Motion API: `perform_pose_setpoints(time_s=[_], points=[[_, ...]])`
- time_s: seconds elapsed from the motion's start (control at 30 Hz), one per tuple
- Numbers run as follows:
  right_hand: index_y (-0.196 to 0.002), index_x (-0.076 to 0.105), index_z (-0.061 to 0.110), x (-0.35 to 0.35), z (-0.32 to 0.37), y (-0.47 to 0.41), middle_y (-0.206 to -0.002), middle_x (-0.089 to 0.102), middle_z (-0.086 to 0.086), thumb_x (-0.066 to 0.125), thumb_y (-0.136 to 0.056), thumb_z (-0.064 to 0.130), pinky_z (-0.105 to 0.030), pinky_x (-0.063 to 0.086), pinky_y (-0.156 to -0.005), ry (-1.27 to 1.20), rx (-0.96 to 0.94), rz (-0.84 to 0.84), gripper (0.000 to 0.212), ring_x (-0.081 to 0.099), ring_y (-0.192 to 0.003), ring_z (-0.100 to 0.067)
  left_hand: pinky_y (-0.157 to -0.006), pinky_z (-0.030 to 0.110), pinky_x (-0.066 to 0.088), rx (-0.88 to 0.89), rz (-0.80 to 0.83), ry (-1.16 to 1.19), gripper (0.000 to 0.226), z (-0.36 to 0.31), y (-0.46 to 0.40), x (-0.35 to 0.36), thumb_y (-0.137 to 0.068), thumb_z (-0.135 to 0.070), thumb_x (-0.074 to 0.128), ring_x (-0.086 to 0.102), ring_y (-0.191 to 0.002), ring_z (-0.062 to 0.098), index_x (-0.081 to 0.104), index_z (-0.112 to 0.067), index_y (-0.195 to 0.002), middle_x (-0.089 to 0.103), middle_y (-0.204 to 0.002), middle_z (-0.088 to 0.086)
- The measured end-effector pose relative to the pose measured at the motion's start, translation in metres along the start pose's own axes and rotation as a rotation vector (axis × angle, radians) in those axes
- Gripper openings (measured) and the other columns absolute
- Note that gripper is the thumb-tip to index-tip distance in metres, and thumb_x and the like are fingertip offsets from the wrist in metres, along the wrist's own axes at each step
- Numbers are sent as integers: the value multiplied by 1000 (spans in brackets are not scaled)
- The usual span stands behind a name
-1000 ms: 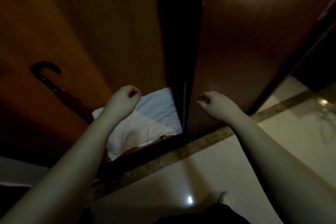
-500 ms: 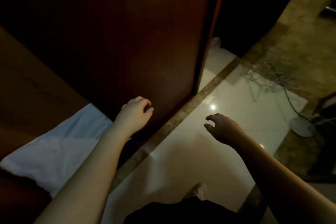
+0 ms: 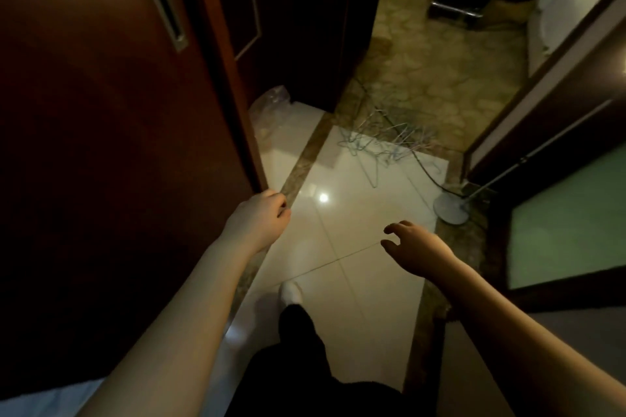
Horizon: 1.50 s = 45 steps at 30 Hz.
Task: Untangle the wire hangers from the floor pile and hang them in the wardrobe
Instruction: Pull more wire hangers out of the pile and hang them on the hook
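Observation:
A tangled pile of thin wire hangers (image 3: 382,137) lies on the white floor tiles ahead, well beyond both hands. The dark brown wardrobe door (image 3: 111,132) with a metal recessed handle (image 3: 165,8) fills the left side. My left hand (image 3: 259,222) hangs by the door's lower edge, fingers loosely curled, holding nothing. My right hand (image 3: 411,245) hovers over the tiles with fingers loosely spread and curled, empty. The wardrobe's inside is hidden.
A fan stand with a round white base (image 3: 452,210) and a dark cable stands right of the pile. A crumpled clear plastic bag (image 3: 271,105) lies by the wardrobe corner. A glass-panelled door (image 3: 569,213) is at right. My white-shoed foot (image 3: 291,293) is on the tiles.
My view has swung right from the wardrobe opening toward the floor pile. Both hands have come away from the doors and now hang free.

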State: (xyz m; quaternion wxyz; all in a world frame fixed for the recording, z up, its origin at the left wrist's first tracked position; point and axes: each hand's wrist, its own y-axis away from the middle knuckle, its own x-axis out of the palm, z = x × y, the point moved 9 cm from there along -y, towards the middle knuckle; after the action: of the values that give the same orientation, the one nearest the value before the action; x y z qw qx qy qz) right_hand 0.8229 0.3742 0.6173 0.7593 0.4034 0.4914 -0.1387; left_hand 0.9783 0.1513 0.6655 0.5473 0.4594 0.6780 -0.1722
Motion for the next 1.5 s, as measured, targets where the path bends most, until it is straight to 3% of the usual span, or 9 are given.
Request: perform_pose_setpoints(time_s=[0.13, 0.47, 0.8, 1.27, 1.4, 1.5], points=[[-136, 51, 25, -27, -42, -56, -138, 52, 0, 45, -98, 46, -36, 47, -98, -3, 91, -15, 43, 55, -118, -21, -76, 32, 45, 66, 57, 37, 29, -26, -88, 9, -102, -33, 41, 57, -98, 19, 60, -16, -116, 56, -120, -1], [-133, 54, 25, -113, -109, -239, -136, 53, -1, 42, -98, 43, -39, 44, -99, -24, 226, 13, 41, 53, -119, -22, -84, 41, 52, 149, 195, -14, 30, -67, -326, -7, -101, -30, 40, 58, -97, 26, 61, -12, -112, 58, -115, 5], [-130, 57, 24, -150, -191, -359, -134, 54, -3, 43, -97, 42, -40, 45, -98, -144, 293, 66, 40, 53, -118, -25, -82, 41, 53, 224, 254, -90, 27, -135, -488, -1, -101, -33, 40, 57, -90, 21, 62, -19, -109, 57, -112, 0], [-137, 49, 21, -174, -378, -550, -139, 50, -3, 42, -97, 33, -38, 46, -97, -274, 330, 227, 42, 52, -121, -24, -74, 34, 49, 73, 396, -92, 23, -265, -700, 90, -99, -27, 42, 59, -88, 25, 61, -16, -102, 62, -105, 4], [-137, 48, 21, -160, -425, -608, -139, 49, -5, 41, -97, 31, -39, 45, -98, -274, 366, 292, 42, 51, -121, -26, -57, 30, 37, 35, 441, -110, 22, -275, -766, 128, -98, -26, 40, 57, -78, 23, 59, -15, -97, 62, -96, 5], [-136, 50, 20, -144, -455, -656, -137, 50, -6, 40, -96, 30, -40, 46, -98, -287, 396, 331, 41, 53, -118, -26, -66, 29, 39, 20, 468, -109, 23, -276, -819, 160, -100, -27, 42, 54, -84, 19, 60, -16, -107, 61, -104, 2]])
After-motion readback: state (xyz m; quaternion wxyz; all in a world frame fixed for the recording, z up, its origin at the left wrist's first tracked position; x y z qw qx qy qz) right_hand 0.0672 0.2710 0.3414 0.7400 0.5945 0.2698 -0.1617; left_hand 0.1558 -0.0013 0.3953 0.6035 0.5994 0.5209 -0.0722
